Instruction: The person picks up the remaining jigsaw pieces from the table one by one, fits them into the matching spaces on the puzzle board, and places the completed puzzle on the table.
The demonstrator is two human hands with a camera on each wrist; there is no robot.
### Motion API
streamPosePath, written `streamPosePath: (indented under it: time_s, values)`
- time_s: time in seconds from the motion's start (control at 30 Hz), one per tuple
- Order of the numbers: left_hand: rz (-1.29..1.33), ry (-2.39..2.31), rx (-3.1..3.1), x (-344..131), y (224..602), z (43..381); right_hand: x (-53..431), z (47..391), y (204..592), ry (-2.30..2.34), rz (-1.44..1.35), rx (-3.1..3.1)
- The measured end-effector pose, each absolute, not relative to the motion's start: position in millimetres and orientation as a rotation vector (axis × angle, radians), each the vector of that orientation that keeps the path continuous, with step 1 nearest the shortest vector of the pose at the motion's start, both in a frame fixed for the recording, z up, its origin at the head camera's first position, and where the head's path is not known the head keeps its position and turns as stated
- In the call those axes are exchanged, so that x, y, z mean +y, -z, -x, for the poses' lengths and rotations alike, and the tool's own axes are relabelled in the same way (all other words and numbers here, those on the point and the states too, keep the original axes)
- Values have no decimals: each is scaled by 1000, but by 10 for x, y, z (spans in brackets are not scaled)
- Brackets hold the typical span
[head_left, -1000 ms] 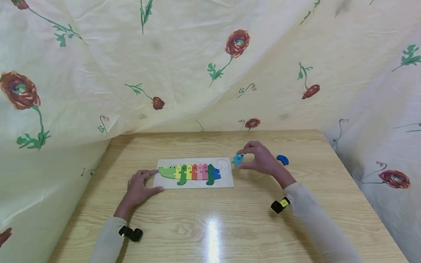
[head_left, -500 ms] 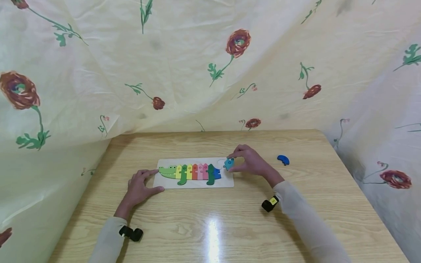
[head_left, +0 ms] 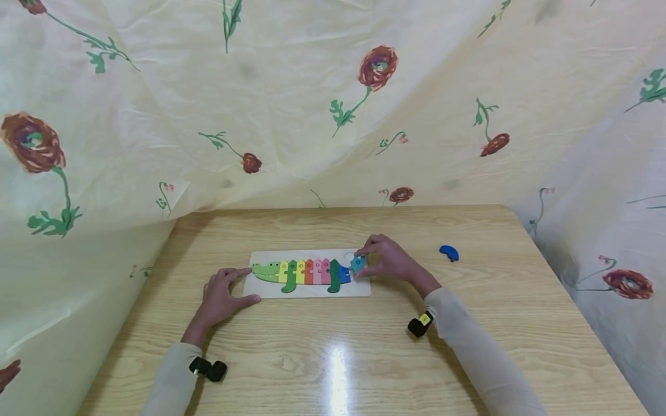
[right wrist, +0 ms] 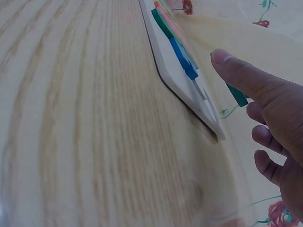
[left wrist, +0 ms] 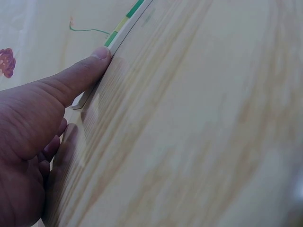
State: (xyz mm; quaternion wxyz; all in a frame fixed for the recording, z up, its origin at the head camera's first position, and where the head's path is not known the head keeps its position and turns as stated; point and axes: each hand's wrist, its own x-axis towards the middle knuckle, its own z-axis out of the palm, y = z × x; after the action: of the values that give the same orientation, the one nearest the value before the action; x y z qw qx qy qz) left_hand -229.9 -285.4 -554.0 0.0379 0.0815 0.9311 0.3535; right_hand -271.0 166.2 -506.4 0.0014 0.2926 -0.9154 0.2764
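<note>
A pale puzzle board (head_left: 307, 293) lies on the table, bearing a crocodile made of colourful pieces (head_left: 309, 273). My left hand (head_left: 218, 296) touches the board's left end with the index finger and its near edge with the thumb. In the left wrist view the thumb (left wrist: 85, 71) lies straight against that edge. My right hand (head_left: 392, 260) pinches a light-blue puzzle piece (head_left: 358, 264) between thumb and fingers. It is over the right end of the board, right beside the dark-blue piece (head_left: 344, 274). The right wrist view shows the held piece (right wrist: 237, 96) above the board, mostly hidden behind the thumb.
A curved dark-blue puzzle piece (head_left: 449, 253) lies on the wooden table (head_left: 291, 358), right of the board. A flowered cloth (head_left: 291, 115) hangs behind the table and along its sides. Each wrist carries a small black camera.
My right hand has moved left with the light-blue piece, from off the board's right end to over it beside the dark-blue piece. My left hand has stayed in place.
</note>
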Motion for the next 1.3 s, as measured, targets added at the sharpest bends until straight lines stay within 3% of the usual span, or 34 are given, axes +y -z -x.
streamPosePath:
  time_s: [1.3]
  values:
    - [-278,-1094,2863,-2862,5515,2285,1572,2735,5150,-847,-866,-3018]
